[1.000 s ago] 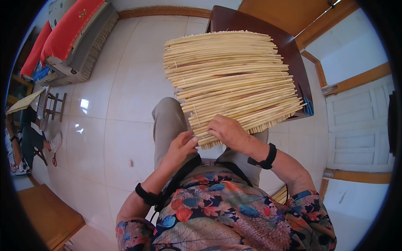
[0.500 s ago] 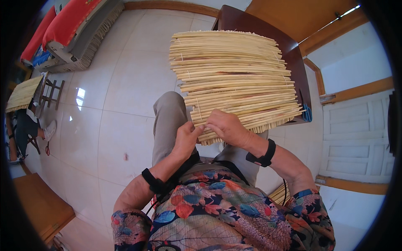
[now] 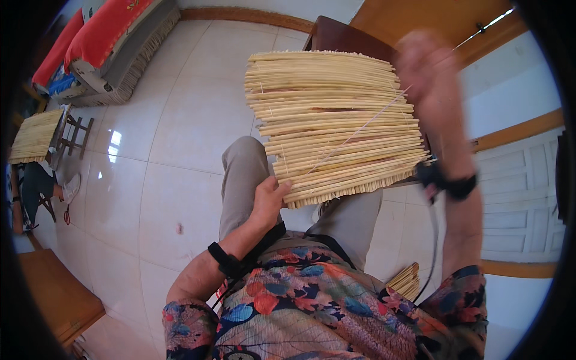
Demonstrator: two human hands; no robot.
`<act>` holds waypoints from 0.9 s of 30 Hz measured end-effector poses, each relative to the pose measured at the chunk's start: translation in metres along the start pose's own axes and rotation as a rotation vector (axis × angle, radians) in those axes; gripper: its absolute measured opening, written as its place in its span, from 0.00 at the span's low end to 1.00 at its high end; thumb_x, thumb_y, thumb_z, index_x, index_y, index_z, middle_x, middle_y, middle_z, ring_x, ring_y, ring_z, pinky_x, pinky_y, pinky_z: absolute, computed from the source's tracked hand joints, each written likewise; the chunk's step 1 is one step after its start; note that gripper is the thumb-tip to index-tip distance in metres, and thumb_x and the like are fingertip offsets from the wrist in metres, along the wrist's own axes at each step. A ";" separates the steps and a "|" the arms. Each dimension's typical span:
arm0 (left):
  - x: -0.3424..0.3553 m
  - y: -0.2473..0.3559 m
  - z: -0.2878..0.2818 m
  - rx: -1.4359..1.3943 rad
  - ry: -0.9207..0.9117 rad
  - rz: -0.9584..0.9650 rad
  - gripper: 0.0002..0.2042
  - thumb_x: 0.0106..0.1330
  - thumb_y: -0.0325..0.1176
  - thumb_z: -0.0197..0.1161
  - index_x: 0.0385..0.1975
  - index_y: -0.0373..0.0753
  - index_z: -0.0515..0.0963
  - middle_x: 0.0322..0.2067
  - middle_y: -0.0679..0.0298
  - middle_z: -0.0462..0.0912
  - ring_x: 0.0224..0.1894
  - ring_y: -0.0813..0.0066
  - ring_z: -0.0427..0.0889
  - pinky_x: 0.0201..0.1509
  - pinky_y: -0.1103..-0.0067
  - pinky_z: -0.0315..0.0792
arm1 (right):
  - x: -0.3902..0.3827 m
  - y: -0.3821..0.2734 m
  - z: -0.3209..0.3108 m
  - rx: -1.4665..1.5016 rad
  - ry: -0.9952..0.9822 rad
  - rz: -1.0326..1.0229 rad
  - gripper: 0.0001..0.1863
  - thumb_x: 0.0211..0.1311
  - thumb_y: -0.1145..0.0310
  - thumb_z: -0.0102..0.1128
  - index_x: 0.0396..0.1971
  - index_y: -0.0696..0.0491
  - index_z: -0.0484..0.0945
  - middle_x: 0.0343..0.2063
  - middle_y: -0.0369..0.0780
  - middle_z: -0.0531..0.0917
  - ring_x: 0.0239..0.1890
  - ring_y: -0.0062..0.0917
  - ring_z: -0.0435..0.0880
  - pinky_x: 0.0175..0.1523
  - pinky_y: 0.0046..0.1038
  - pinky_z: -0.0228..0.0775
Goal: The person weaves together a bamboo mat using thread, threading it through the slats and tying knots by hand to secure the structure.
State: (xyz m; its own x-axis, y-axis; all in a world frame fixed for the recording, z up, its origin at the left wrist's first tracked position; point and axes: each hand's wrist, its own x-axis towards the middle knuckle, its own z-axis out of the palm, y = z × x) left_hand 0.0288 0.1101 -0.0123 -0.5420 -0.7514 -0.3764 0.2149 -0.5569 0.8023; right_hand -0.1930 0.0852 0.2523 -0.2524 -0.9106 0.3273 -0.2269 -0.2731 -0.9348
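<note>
Pinching the near left corner of the stalk mat (image 3: 333, 123) between thumb and fingers of the left hand (image 3: 268, 201), likely to keep the lowest stalks (image 3: 354, 183) from slipping against the pull of the pale thread (image 3: 360, 129); clamped on that thread with the right hand (image 3: 425, 69), judging by the straight slant, though unable to tell the exact finger positions through the blur; raised beyond the mat's far right corner, probably to keep out slack; spread over the dark red table (image 3: 341, 36), jutting past the table's left edge and past its near edge toward the trousered knees (image 3: 245, 171), presumably for easy reach.
</note>
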 end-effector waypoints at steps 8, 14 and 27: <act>-0.001 -0.002 0.013 -0.103 -0.043 -0.038 0.13 0.63 0.33 0.53 0.42 0.33 0.69 0.36 0.63 0.76 0.36 0.77 0.77 0.37 0.79 0.75 | -0.022 0.072 -0.010 -0.533 -0.291 -0.061 0.07 0.53 0.69 0.53 0.31 0.52 0.77 0.22 0.33 0.74 0.27 0.18 0.72 0.38 0.25 0.68; -0.004 0.000 0.013 -0.053 -0.057 -0.049 0.12 0.63 0.33 0.54 0.43 0.35 0.70 0.36 0.65 0.76 0.35 0.78 0.77 0.36 0.79 0.74 | -0.116 0.141 0.050 -0.888 -0.698 -0.142 0.08 0.48 0.69 0.58 0.30 0.52 0.75 0.26 0.40 0.73 0.31 0.35 0.75 0.32 0.31 0.69; 0.002 -0.003 0.012 -0.040 -0.077 -0.051 0.11 0.62 0.33 0.54 0.42 0.36 0.71 0.35 0.66 0.77 0.34 0.79 0.78 0.34 0.81 0.73 | -0.048 0.048 0.009 -1.243 -0.356 -0.607 0.03 0.48 0.77 0.53 0.24 0.54 0.72 0.21 0.39 0.70 0.27 0.31 0.73 0.28 0.28 0.67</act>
State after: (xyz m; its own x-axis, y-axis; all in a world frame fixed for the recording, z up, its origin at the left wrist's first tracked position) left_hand 0.0170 0.1145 -0.0096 -0.6140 -0.6926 -0.3784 0.2164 -0.6088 0.7632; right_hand -0.1838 0.1127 0.1902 0.3838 -0.8317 0.4011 -0.9223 -0.3667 0.1220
